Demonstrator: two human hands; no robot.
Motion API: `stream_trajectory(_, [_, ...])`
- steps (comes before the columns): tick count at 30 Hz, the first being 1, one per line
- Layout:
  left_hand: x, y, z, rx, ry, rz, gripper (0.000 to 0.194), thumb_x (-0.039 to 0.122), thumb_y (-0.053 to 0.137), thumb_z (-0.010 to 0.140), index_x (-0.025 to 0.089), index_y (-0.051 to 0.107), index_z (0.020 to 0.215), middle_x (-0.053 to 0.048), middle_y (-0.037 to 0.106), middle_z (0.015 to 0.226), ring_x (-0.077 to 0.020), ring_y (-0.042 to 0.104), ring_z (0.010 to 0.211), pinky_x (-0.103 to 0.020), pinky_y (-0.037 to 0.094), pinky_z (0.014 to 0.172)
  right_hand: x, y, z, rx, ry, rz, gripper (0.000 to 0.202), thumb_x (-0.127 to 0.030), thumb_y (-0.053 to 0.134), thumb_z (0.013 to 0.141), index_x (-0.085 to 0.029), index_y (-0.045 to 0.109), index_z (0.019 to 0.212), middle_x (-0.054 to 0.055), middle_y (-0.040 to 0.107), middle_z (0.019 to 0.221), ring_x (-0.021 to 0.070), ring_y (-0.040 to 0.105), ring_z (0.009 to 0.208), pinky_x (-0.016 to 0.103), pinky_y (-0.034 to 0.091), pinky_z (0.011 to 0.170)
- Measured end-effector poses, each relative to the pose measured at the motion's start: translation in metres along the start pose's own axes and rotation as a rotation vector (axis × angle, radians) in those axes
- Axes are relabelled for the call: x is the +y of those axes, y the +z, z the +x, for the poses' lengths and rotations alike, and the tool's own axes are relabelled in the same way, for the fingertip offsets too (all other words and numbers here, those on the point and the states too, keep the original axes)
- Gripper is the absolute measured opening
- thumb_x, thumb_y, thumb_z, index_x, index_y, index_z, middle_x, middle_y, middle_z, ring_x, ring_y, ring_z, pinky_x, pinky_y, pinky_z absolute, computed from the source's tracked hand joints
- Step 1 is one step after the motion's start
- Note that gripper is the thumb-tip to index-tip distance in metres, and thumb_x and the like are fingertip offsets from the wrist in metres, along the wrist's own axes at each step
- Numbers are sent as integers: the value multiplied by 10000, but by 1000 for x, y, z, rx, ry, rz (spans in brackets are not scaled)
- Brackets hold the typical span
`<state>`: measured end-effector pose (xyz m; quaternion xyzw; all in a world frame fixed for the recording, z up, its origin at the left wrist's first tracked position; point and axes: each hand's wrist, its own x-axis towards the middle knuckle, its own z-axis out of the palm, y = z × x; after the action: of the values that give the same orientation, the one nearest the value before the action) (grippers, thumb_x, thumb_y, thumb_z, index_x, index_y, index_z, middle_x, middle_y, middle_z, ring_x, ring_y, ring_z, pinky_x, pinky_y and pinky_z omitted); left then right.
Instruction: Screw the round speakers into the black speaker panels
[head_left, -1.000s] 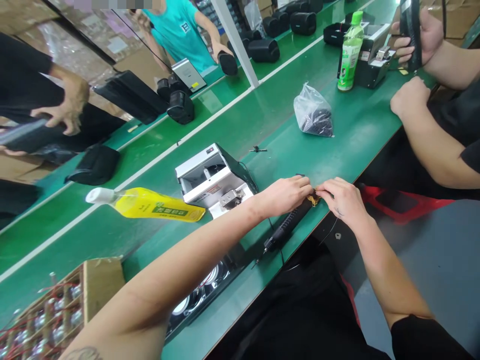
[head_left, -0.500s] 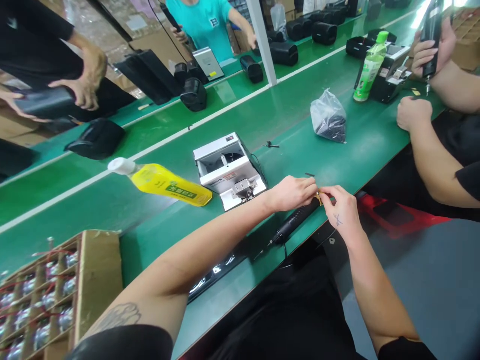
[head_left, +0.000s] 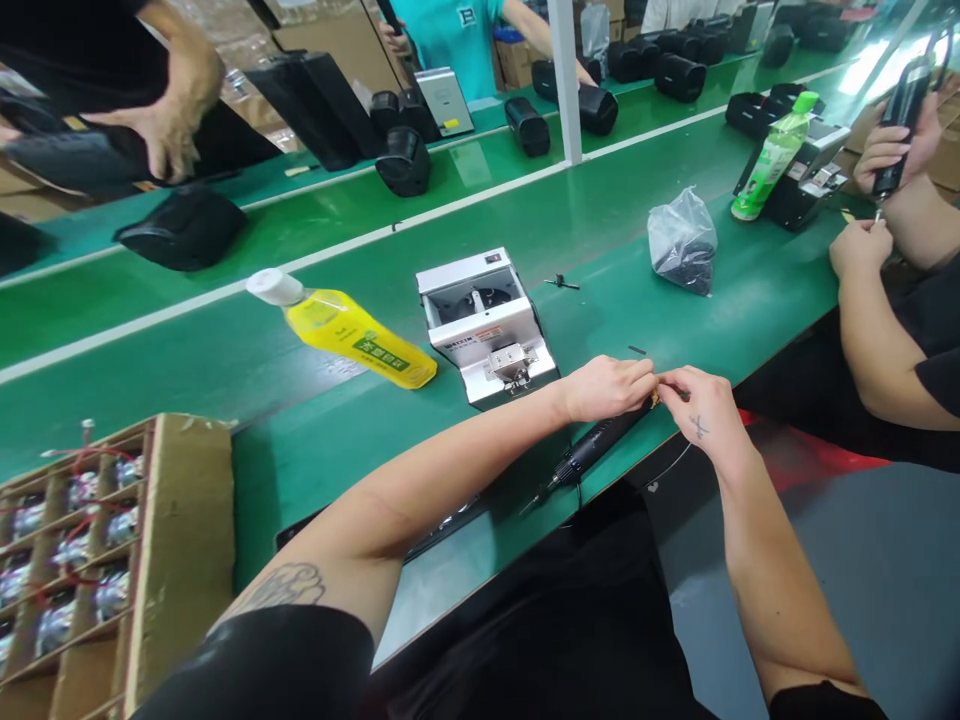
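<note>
My left hand (head_left: 609,388) and my right hand (head_left: 699,402) meet at the bench edge, fingertips pinched together. Between them shows a small gold-coloured piece (head_left: 655,397), mostly hidden by the fingers, so its kind is unclear. Right below lies a black electric screwdriver (head_left: 598,445) on the bench, its bit pointing to the lower left. Beyond my left wrist stands a white screw feeder (head_left: 487,325) with an open top tray. A small dark strip (head_left: 637,350) rests just past my fingers.
A yellow drink bottle (head_left: 360,338) stands left of the feeder. At lower left is a divided cardboard box (head_left: 187,510) holding several wired parts. A bag of dark pieces (head_left: 682,245) sits at right, near a co-worker's hand (head_left: 861,248). Black housings (head_left: 180,225) line the far side.
The view has shifted, so the bench things appear farther right. My hands stay pinched together around the small piece. At right, the co-worker's screwdriver tip has come down to their other hand.
</note>
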<state>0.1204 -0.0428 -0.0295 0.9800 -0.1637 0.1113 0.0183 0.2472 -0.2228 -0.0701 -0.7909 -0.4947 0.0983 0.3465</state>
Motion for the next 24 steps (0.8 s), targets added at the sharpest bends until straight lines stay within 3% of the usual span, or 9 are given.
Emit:
stream_trajectory(7, [-3,10,2,50,-4,37,439,301,197,1133,149,590,1009,-99,654,885,-187,663,776,-266,467,596,9,-1,12,-63,17,-36,409,-464,558,1041,-83,628,1174,91,619,1081,102,608,1000,280,585,940])
stream_trajectory(15, [-4,16,0,116,-32,40,394,312,249,1132,151,602,1065,-93,672,942,-187,689,806,-262,441,564,-5,-8,1,-108,-53,-65,399,-454,562,1038,-93,625,1196,105,608,1152,113,598,1052,296,580,975])
stream_trajectory(24, [-10,14,-1,123,-115,4,429,357,239,1130,153,612,1070,-111,677,980,-192,691,808,-271,442,585,-1,21,3,-3,45,-18,429,-467,556,1038,-101,611,1253,118,591,1215,142,586,1136,345,564,1043])
